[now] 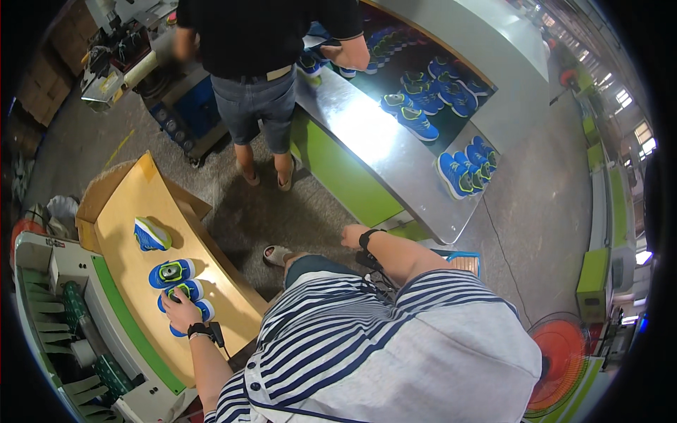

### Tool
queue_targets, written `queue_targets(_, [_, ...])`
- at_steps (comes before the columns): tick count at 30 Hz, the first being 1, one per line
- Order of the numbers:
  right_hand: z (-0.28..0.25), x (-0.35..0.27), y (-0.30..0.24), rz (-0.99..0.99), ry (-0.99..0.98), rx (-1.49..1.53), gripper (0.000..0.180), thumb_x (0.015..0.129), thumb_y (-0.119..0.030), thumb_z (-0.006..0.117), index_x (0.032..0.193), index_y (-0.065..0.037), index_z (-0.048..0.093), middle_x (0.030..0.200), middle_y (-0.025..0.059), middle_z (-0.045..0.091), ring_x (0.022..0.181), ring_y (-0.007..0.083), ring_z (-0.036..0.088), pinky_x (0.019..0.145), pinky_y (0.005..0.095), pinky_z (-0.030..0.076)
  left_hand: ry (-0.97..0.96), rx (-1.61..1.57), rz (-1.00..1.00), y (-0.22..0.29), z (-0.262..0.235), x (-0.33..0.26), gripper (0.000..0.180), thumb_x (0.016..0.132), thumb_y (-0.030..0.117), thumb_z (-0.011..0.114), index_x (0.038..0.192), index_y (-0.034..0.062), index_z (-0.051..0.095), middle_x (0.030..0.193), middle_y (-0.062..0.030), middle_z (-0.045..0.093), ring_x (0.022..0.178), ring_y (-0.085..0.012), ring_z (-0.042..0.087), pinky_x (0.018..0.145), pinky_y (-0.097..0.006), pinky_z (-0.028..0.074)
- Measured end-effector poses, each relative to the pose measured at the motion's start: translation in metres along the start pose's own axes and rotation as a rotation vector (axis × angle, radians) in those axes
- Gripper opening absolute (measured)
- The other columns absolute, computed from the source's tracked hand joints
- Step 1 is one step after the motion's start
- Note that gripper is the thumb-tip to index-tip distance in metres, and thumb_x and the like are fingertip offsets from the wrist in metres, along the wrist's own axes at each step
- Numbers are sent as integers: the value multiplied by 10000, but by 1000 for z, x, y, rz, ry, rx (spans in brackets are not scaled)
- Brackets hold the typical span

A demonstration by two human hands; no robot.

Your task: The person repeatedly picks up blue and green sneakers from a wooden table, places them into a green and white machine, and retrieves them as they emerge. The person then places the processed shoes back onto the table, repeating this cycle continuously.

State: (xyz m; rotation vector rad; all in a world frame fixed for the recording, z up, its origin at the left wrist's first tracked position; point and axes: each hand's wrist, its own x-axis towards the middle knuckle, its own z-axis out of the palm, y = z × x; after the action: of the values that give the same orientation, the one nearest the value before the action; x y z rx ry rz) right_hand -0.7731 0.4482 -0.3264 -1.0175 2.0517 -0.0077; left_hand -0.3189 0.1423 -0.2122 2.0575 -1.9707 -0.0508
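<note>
My left hand is over the nearest blue sneakers on a light wooden table, fingers curled at the opening of one blue sneaker. The hand partly covers this shoe and another blue sneaker close beside it. Just beyond lies a blue sneaker with a yellow-green collar. Farther up the table, one more sneaker shows its white sole edge. My right hand hangs in front of my body near the metal table's end, fingers curled in, with nothing visible in it.
Ahead stands a person in a dark shirt at a metal-topped table. Several blue sneakers sit at its right end, others on a dark conveyor belt. Machinery borders the wooden table at left. A red fan stands at lower right.
</note>
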Motion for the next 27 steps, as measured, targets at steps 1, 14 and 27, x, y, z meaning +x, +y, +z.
queue_targets(1, [0, 3, -3, -9, 17, -16, 330, 854, -330, 663, 970, -30, 738, 965, 209, 733, 970, 383, 699, 859, 498, 534, -8, -5, -17, -1, 0, -2, 604, 1017, 516, 469, 1436, 84, 514, 1425, -170, 574, 1215, -399, 598, 959, -521, 494])
queue_targets(14, [-67, 115, -230, -584, 38, 179, 338, 888, -186, 749, 1169, -24, 656, 997, 159, 711, 957, 244, 695, 843, 357, 546, -31, -119, -118, -4, 2, -6, 647, 917, 501, 604, 1438, 126, 524, 1516, -189, 481, 1379, -394, 461, 1076, -526, 374])
queue_targets(27, [-31, 197, -526, -983, -50, 354, 740, 825, -150, 800, 1417, 11, 385, 1360, 228, 523, 1230, 313, 569, 1037, 406, 470, 4, -139, -143, -6, -12, -10, 630, 884, 469, 671, 1417, 153, 557, 1476, -157, 530, 1335, -359, 516, 1033, -490, 411])
